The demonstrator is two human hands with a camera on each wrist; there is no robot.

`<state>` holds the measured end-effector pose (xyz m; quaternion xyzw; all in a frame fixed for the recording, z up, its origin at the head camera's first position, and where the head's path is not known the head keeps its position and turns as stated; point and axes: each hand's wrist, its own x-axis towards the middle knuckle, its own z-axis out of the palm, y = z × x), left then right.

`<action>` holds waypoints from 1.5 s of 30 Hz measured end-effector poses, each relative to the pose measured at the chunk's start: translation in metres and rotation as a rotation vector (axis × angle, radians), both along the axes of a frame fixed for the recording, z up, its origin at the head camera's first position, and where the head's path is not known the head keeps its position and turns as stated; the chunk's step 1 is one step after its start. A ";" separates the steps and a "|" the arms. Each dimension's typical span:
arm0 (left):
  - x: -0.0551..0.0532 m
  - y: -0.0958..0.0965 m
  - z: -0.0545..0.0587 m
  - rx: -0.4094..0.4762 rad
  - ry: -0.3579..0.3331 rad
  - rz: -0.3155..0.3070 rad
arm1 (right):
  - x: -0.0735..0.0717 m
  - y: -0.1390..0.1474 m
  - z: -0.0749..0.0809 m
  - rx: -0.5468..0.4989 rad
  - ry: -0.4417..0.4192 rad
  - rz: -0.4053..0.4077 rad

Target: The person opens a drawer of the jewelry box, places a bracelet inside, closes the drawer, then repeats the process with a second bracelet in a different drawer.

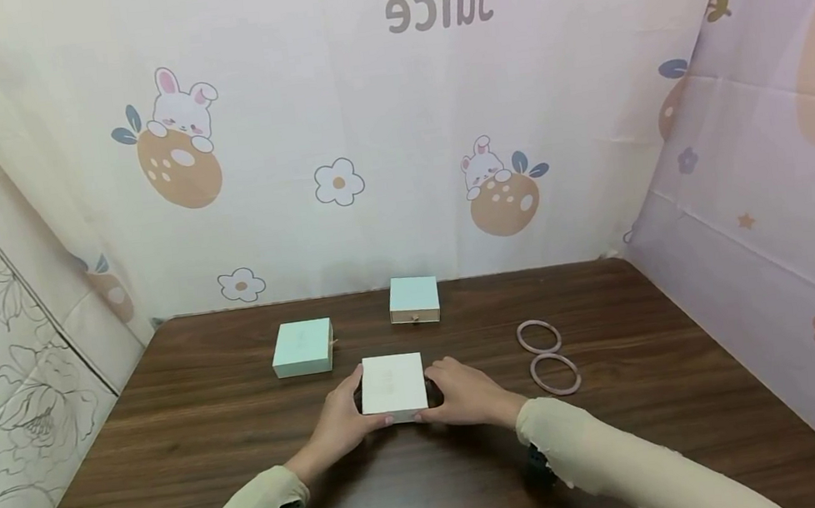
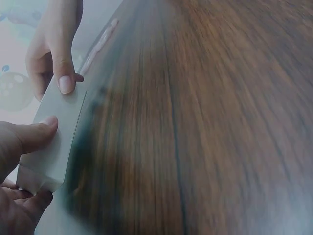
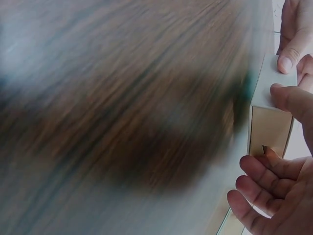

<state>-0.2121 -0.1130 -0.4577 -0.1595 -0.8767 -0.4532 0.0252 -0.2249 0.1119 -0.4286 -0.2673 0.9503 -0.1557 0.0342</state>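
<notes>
A small white drawer box (image 1: 392, 383) is held between both hands at the middle of the table. My left hand (image 1: 339, 417) grips its left side, with the thumb (image 2: 41, 134) on the front face and fingers around the end. On the right side, my right hand (image 1: 465, 394) holds it, its thumb (image 3: 288, 98) also on the front. The right wrist view shows a beige drawer end (image 3: 269, 129) with a small tab (image 3: 266, 149), where the right index fingertip touches. I cannot tell whether the box rests on the table.
A pale green box (image 1: 302, 348) lies behind to the left, a ribbon tab on its right side. Another pale green box (image 1: 414, 297) sits near the back edge, drawer end facing front. Two pinkish rings (image 1: 555, 374) lie at right on the brown wooden table (image 1: 193, 429). Printed curtains (image 1: 392, 121) hang behind.
</notes>
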 end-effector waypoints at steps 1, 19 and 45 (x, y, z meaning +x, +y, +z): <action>0.000 0.002 -0.001 -0.003 0.002 -0.003 | 0.000 0.002 0.000 0.003 0.001 0.001; 0.000 0.020 -0.007 -0.012 -0.012 -0.015 | 0.001 0.018 -0.001 -0.004 -0.035 0.007; 0.002 0.022 -0.006 -0.027 -0.023 -0.039 | -0.003 0.023 -0.007 -0.054 -0.071 0.025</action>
